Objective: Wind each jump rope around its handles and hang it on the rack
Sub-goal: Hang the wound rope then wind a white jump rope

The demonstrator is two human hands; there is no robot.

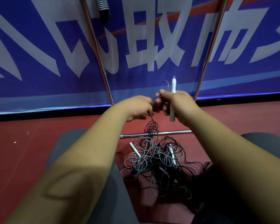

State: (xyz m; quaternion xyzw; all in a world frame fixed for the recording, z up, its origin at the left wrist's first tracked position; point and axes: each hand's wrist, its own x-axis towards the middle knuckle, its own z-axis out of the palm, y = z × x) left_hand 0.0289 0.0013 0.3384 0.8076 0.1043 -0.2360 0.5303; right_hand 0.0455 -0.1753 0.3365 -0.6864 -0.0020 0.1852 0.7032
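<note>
My right hand (176,102) grips a white and grey jump rope handle (173,101) held upright in front of me. My left hand (139,107) pinches the thin dark cord (152,122) of that rope right beside the handle; the cord loops above my fingers and trails down to the floor. Below lies a tangled pile of ropes (158,162) with white handles (135,149) sticking out. The metal rack (97,50) stands behind, its two slanted legs framing my hands. A wound rope (103,7) hangs at the rack's top left.
A blue banner (39,54) with large white characters covers the wall behind the rack. The rack's base bar (155,133) lies across the red floor (23,143) just past the pile. My grey-trousered knees (68,143) flank the pile.
</note>
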